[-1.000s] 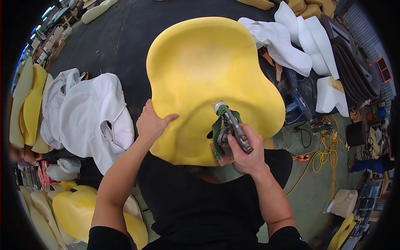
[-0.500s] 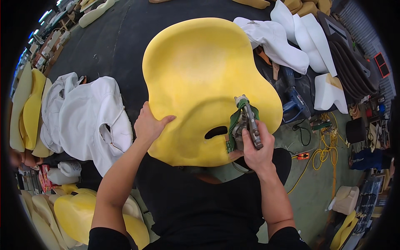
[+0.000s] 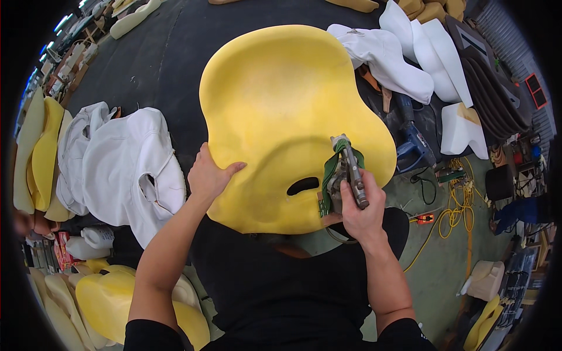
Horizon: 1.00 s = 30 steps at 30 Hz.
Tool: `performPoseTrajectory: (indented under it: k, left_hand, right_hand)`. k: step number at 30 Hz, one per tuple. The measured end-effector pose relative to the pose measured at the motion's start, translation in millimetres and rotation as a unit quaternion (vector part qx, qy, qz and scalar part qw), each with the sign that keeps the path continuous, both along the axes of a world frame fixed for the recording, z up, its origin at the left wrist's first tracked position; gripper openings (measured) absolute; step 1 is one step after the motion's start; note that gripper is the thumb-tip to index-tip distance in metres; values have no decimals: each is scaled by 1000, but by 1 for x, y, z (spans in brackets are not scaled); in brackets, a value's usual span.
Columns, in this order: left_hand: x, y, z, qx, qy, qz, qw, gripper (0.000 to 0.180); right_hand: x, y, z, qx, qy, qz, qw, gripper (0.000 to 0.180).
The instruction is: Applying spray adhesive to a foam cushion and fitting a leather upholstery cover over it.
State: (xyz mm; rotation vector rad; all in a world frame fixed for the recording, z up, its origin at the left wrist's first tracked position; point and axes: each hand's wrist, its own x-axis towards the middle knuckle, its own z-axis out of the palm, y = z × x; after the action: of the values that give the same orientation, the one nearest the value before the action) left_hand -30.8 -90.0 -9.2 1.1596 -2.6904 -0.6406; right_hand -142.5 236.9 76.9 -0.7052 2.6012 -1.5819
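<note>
A large yellow moulded foam seat piece (image 3: 281,111) lies on the black worktable (image 3: 140,64) in front of me, with a dark slot near its close edge. My left hand (image 3: 209,175) presses flat on the foam's left near edge, fingers spread. My right hand (image 3: 363,207) grips a metal spray gun (image 3: 345,175) with green tape wrapped round it, its nozzle over the foam's right near part.
White fabric covers (image 3: 126,169) lie left on the table. More white covers and foam blocks (image 3: 410,64) sit at the back right. A blue power tool (image 3: 414,146) and a yellow cable (image 3: 453,205) are right. Yellow foam pieces (image 3: 111,298) are stacked lower left.
My right hand has carried the spray gun rightward along the foam's near edge. The slot in the foam has come into sight. The left hand stays pressed on the left edge.
</note>
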Motion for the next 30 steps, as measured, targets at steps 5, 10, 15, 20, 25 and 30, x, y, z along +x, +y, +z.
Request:
performPoseTrajectory:
  k: [5,10,15,20,25,30]
  left_hand:
    - [-3,3,9,30,-8,-7,999,112]
    - [-2,2,7,24,-6,1,1000,111]
    - [-2,2,5,19,-11,3,1000,110]
    - [-2,4,10,15,-13,5,1000,109]
    - [-3,6,12,14,-18,4,1000,109]
    - [-2,4,9,9,-13,5,1000,110]
  right_hand:
    - [4,-1,-4,7,-7,12,1000,18]
    - [6,-7,-7,2,-22,47,999,19]
    - [7,-13,-6,19,-29,79,996,19]
    - [10,-24,-2,19,-23,116,993,20]
    - [12,-35,-8,-77,-45,165,982,22]
    - [11,-48,-1,-96,-29,161,982,20]
